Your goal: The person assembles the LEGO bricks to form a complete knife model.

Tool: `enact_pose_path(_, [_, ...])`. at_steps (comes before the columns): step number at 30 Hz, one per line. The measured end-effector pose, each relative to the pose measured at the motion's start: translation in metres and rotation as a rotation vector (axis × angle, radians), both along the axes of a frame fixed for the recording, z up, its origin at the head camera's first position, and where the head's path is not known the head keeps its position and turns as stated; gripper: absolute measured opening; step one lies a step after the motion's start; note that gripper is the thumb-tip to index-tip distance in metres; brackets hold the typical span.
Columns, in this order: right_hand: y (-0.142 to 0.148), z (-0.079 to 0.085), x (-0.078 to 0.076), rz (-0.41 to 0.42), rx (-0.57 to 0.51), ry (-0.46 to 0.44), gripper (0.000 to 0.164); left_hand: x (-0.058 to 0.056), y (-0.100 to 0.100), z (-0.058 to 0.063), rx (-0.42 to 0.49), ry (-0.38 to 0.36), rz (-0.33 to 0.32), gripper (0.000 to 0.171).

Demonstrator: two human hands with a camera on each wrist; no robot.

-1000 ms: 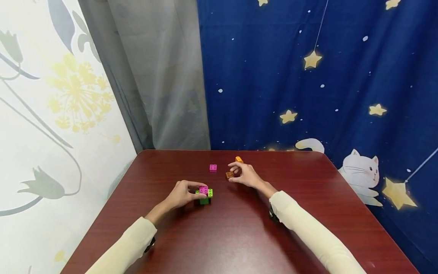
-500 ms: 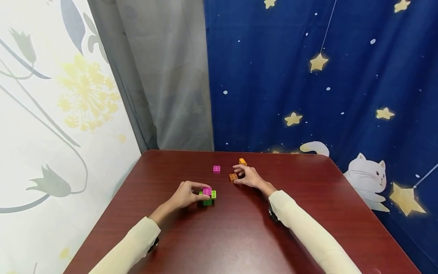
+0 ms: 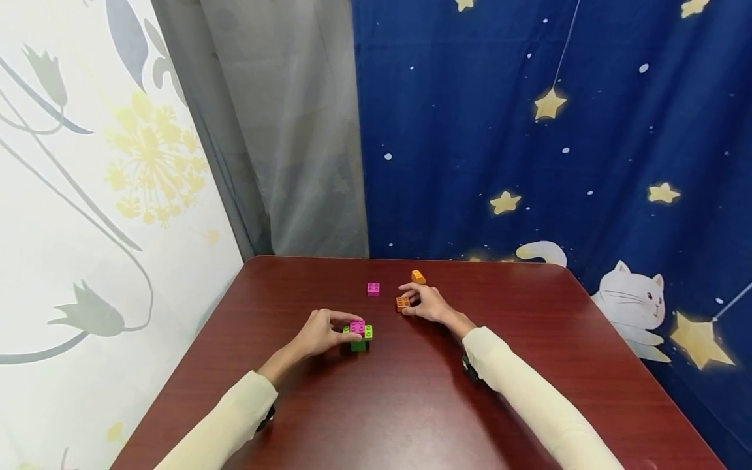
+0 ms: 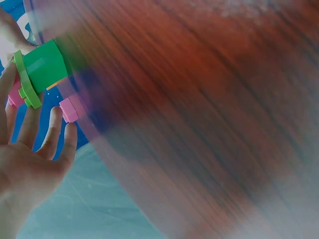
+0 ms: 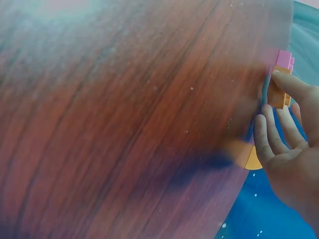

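In the head view, my left hand holds a small stack of toy building bricks, thumb and fingers on either side of its top. A pink brick crowns the stack, over a wider lime brick and a green block. The left wrist view shows that green block from the side. To the right, my right hand pinches a brown-orange brick at the tabletop. In the right wrist view the thumb lies against this brick; the opposing fingertip is partly hidden.
A loose pink brick lies behind the stack. Beyond the right hand's fingers is a yellow-orange brick with a curved side. The dark red table ends at a grey curtain and a blue star-patterned one.
The camera view has shifted slightly. Beside the right fingers, the brown-orange brick has turned a little and sits straighter. The left hand keeps its hold on the stack.
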State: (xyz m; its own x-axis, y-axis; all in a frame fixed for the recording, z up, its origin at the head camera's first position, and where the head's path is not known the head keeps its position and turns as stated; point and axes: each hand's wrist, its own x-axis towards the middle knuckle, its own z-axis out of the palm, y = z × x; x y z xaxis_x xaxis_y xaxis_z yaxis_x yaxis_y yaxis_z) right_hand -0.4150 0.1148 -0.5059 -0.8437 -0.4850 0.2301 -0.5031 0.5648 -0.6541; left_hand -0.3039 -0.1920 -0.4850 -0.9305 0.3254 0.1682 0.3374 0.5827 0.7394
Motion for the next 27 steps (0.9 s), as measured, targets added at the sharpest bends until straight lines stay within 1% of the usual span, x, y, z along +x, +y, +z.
enact_pose_path(5, [0.003,0.004,0.004,0.018,-0.006,-0.009,0.056,0.000,0.000,0.000,-0.005,0.003,-0.001,0.033])
enact_pose_path(10, [0.005,0.009,0.009,0.051,-0.015,0.025,0.052,0.000,0.000,0.001,-0.001,-0.010,0.005,0.033])
enact_pose_path(16, [0.006,0.017,0.014,0.097,-0.012,0.060,0.048,-0.001,0.002,0.001,0.008,-0.002,-0.009,0.033])
enact_pose_path(21, [0.006,0.023,0.018,0.107,0.009,0.092,0.045,-0.003,0.002,0.001,0.012,0.004,-0.011,0.032])
enact_pose_path(27, [0.006,0.028,0.022,0.113,0.027,0.106,0.042,-0.004,0.003,0.002,0.017,0.008,-0.015,0.032])
